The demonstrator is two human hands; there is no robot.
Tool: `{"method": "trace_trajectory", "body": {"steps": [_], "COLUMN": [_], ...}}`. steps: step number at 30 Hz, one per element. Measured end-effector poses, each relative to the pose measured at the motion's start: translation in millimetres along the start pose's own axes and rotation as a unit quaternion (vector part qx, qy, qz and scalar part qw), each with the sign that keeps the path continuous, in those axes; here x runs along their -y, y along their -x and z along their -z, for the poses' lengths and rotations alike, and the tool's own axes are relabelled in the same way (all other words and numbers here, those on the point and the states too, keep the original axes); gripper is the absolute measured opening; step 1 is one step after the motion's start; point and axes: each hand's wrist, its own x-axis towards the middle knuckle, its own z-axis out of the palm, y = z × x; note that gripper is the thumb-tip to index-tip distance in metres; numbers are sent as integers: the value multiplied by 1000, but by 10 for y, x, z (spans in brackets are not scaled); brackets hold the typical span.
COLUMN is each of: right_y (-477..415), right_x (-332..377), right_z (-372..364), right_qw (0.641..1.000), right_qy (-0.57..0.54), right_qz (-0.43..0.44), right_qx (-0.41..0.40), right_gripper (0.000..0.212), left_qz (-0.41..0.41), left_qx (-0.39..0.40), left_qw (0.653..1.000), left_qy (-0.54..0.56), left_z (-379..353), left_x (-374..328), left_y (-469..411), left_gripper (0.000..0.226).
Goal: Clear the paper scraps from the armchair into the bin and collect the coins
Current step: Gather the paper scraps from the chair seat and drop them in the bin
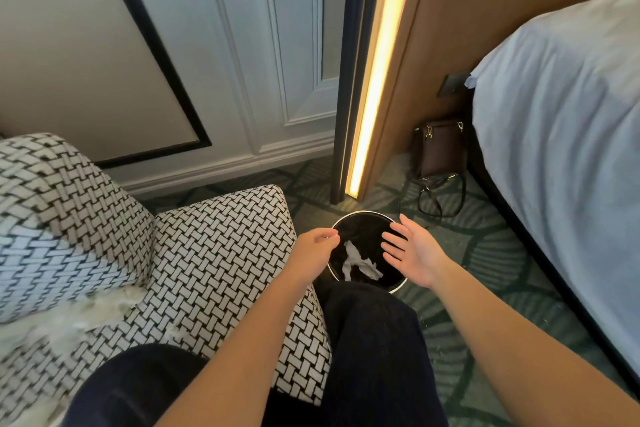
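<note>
A round black bin [398, 288] stands on the carpet beside the armchair [221, 253], which has a black-and-white woven pattern. White paper scraps [356, 262] lie inside the bin. My left hand [317, 248] hovers over the bin's left rim with loosely curled fingers; nothing shows in it. My right hand [412, 250] is above the bin's right side, fingers straight and spread, palm facing left. No coins are visible. A pale, fluffy, blurred patch [79, 319] lies on the armchair seat.
My dark-trousered legs [367, 340] are between armchair and bin. A bed with white covers [561, 135] fills the right side. A brown handbag [440, 149] with its strap sits on the green carpet by a lit panel edge [374, 80].
</note>
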Motion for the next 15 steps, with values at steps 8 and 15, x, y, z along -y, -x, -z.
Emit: {"method": "trace_trajectory", "body": {"steps": [8,15], "right_y": [565,1188], "right_x": [90,-162], "right_z": [-597,-1593], "right_qw": [991,950], "right_qy": [102,261], "right_qz": [75,127], "right_qx": [32,117], "right_gripper": [43,31], "left_qz": [-55,-108], "left_qx": [-49,-128], "left_qw": [997,984], "left_qy": [10,58], "left_z": [470,1256], "left_x": [-43,178], "left_y": [522,1249], "left_gripper": [32,29]}}
